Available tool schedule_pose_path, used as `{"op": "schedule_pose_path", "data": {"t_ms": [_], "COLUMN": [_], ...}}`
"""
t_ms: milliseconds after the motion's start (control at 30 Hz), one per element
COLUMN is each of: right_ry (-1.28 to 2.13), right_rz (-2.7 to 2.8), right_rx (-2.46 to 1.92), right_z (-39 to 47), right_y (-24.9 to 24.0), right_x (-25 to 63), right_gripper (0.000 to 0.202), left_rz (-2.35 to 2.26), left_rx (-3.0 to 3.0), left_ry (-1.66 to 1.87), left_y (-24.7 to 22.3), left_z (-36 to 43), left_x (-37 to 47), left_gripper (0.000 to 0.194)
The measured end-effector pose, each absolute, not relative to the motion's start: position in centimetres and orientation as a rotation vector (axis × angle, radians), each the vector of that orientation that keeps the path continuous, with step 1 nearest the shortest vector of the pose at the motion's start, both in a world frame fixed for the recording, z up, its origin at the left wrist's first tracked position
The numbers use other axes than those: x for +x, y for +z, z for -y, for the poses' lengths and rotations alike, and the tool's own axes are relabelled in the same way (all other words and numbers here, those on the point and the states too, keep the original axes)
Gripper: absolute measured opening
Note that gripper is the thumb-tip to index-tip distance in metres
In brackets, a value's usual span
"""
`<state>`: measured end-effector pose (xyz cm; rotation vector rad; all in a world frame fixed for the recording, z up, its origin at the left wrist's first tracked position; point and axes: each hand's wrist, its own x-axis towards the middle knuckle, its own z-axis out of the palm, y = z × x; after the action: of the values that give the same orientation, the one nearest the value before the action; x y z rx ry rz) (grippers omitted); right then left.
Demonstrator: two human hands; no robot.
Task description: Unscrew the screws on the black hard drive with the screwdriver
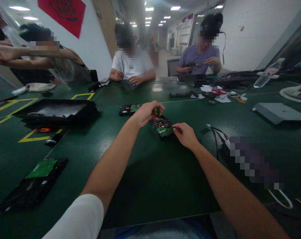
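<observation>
A hard drive (162,127) with a green circuit board lies tilted at the middle of the table. Over its far left corner is my left hand (148,114), fingers curled round a black-and-yellow tool (156,111) whose lower end I cannot make out. At the drive's right edge, my right hand (186,134) pinches the casing between thumb and fingers. Just behind my left hand rests a second hard drive (128,109), partly covered by it.
A black open casing (56,109) stands left, with a black drive-like unit (33,182) nearer me. At right are a grey metal box (281,113), a cable (216,132) and a water bottle (268,73). Red-handled scissors (218,92) lie among scraps. Several people sit opposite.
</observation>
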<state>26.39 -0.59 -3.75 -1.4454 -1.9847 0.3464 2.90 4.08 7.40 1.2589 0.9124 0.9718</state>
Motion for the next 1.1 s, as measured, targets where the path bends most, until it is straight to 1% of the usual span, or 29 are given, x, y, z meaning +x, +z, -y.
{"op": "schedule_pose_path", "data": {"t_ms": [300,467,600,733,867,1100], "right_ry": [0.36,0.377,0.382,0.369,0.36,0.364], "right_rz": [1.986,1.978,1.988,1.991,1.99,1.987], "right_rx": [-1.444,-1.475,-1.461,-1.45,-1.448,-1.452], "right_z": [0.6,0.5,0.6,0.4,0.3,0.4], "right_y": [-3.8,-3.8,-3.7,-3.8,-4.0,-3.8], "right_x": [26.4,26.4,26.5,26.6,26.6,26.5], "right_gripper": [0.022,0.023,0.024,0.024,0.023,0.023], "left_rz": [-0.782,-0.862,-0.825,-0.811,-0.787,-0.882], "left_rx": [1.072,1.225,1.318,1.172,1.065,1.266], "left_ry": [0.989,0.991,0.945,0.931,0.941,1.003], "left_y": [6.4,7.2,7.6,7.5,7.2,7.3], "left_z": [-4.3,-4.3,-3.8,-3.5,-3.8,-4.3], "left_x": [3.7,2.5,2.5,3.4,3.5,2.4], "left_gripper": [0.021,0.019,0.021,0.023,0.02,0.019]}}
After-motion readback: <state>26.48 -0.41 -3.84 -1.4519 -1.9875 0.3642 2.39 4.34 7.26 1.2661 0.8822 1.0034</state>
